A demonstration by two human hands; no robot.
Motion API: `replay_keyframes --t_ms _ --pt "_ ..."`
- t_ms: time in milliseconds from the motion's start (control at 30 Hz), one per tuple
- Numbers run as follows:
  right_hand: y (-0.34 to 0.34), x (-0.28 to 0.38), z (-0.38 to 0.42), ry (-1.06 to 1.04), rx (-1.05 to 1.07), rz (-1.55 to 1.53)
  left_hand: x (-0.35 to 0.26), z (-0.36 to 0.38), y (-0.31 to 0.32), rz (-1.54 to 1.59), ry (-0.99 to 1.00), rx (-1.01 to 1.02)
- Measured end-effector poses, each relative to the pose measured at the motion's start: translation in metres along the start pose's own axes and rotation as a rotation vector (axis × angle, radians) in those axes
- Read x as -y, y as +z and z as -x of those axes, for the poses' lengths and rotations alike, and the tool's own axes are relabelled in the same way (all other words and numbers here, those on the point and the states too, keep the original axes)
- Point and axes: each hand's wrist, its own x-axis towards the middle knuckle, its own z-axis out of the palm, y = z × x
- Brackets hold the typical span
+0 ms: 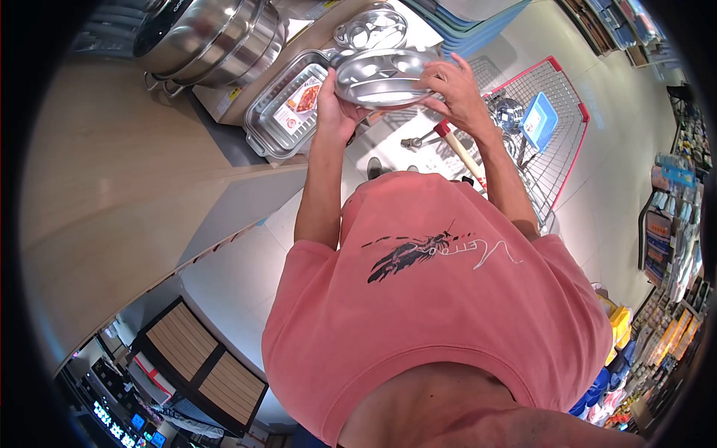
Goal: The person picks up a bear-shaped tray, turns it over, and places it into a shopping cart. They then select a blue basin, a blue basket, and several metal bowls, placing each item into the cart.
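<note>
A shiny oval metal tray (385, 89) with divided compartments is held up between my two hands, above the shelf edge. My left hand (336, 108) grips its left end, thumb along the rim. My right hand (454, 89) holds the right end, fingers bent over the rim and compartments. Just left of the tray lies a rectangular metal pan (261, 119) with a printed label (300, 104) inside. Behind the tray, more round divided metal dishes (373, 30) rest on the shelf.
Large steel pots (216, 41) stand at the upper left. A shopping cart (571, 142) with a red-trimmed rim holds a blue basket (539, 122) and metal items. Stacked blue-grey trays (478, 33) are at the top. Stocked shelves (661, 231) line the right side.
</note>
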Motion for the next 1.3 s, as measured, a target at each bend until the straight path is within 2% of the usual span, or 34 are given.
replay_keyframes --t_ms 33,67,133,167,200,233,300,367,400,433,500,533,600,633,700,733,767,800,833,867,900,933,967,1000,1033,1067,1100,1167,1200,1300 --pt "0.002 -0.001 0.001 0.002 0.021 -0.06 -0.002 0.003 0.007 0.014 -0.015 -0.08" --pt "0.004 0.0 0.003 0.001 0.02 -0.06 0.001 -0.002 0.001 -0.007 -0.017 -0.077" --pt "0.012 0.004 0.007 0.633 -0.14 -0.894 0.006 -0.004 -0.003 -0.028 -0.012 -0.077" --pt "0.019 0.001 0.008 0.632 -0.139 -0.896 0.012 -0.005 -0.003 -0.108 0.027 -0.138" --pt "0.021 -0.002 0.005 0.588 -0.228 -0.875 0.016 -0.004 0.001 -0.188 0.065 -0.198" --pt "0.023 -0.005 0.004 0.542 -0.318 -0.852 0.02 -0.004 0.005 -0.19 0.066 -0.197" --pt "0.026 -0.006 0.009 0.549 -0.319 -0.867 0.025 0.0 0.011 -0.146 0.191 -0.332" --pt "0.035 -0.017 0.011 0.7 -0.357 -1.067 0.029 -0.005 0.008 -0.125 0.27 -0.304" --pt "0.035 -0.016 0.011 0.687 -0.373 -1.155 0.033 -0.005 0.006 -0.1 0.341 -0.286" --pt "0.036 -0.015 0.01 0.687 -0.375 -1.154 0.033 -0.006 0.002 -0.102 0.34 -0.284" --pt "0.037 -0.011 0.01 0.716 -0.375 -1.305 0.029 -0.009 -0.006 -0.223 0.321 -0.114" --pt "0.031 -0.001 0.009 0.721 -0.372 -1.307 0.027 -0.007 -0.003 -0.224 0.317 -0.118" --pt "0.012 0.017 0.003 0.586 -0.232 -1.057 0.021 -0.005 0.008 -0.096 0.088 -0.337" --pt "0.003 0.023 -0.005 0.586 -0.236 -1.055 0.012 -0.002 0.014 -0.097 0.088 -0.333" --pt "-0.009 0.038 -0.013 -0.071 -0.106 -0.364 -0.005 0.011 0.016 0.162 -0.099 0.042" --pt "-0.009 0.042 -0.012 -0.071 -0.11 -0.363 -0.011 0.011 0.011 0.299 -0.16 0.275" --pt "-0.009 0.047 -0.011 -0.116 0.028 -0.231 -0.01 0.005 0.011 0.295 -0.16 0.279" --pt "-0.009 0.051 -0.007 -0.156 0.17 -0.102 -0.004 -0.001 0.008 0.163 -0.11 0.132" --pt "-0.007 0.053 -0.004 -0.155 0.168 -0.101 0.0 -0.006 0.005 0.031 -0.056 -0.011" --pt "-0.007 0.052 -0.003 -0.153 0.131 -0.014 0.003 -0.01 -0.001 0.074 -0.096 -0.129" --pt "-0.006 0.053 -0.001 -0.146 0.095 0.069 0.004 -0.008 0.002 0.073 -0.094 -0.127" --pt "-0.01 0.057 -0.002 -0.104 -0.023 0.08 0.011 -0.004 0.006 0.082 0.034 -0.155" --pt "-0.007 0.054 -0.003 -0.104 -0.026 0.081 0.016 0.0 0.011 0.09 0.164 -0.181" --pt "0.001 0.049 -0.001 0.054 -0.193 -0.014 0.018 0.006 0.021 0.119 0.258 -0.168" --pt "0.007 0.044 0.0 0.216 -0.358 -0.109 0.018 0.012 0.027 0.116 0.253 -0.167" --pt "0.01 0.039 0.001 0.252 -0.489 0.015 0.019 0.017 0.034 0.141 0.292 -0.15" --pt "0.011 0.034 0.001 0.255 -0.492 0.019 0.019 0.019 0.039 0.166 0.332 -0.132" --pt "0.012 0.028 0.002 0.8 -0.372 -0.742 0.025 0.019 0.042 0.183 0.333 -0.135" --pt "-0.001 0.04 -0.003 0.81 -0.308 -0.881 0.031 0.015 0.039 0.203 0.352 -0.086" --pt "0.003 0.032 0.002 0.793 -0.207 -0.749 0.043 0.012 0.036 0.205 0.367 -0.016"
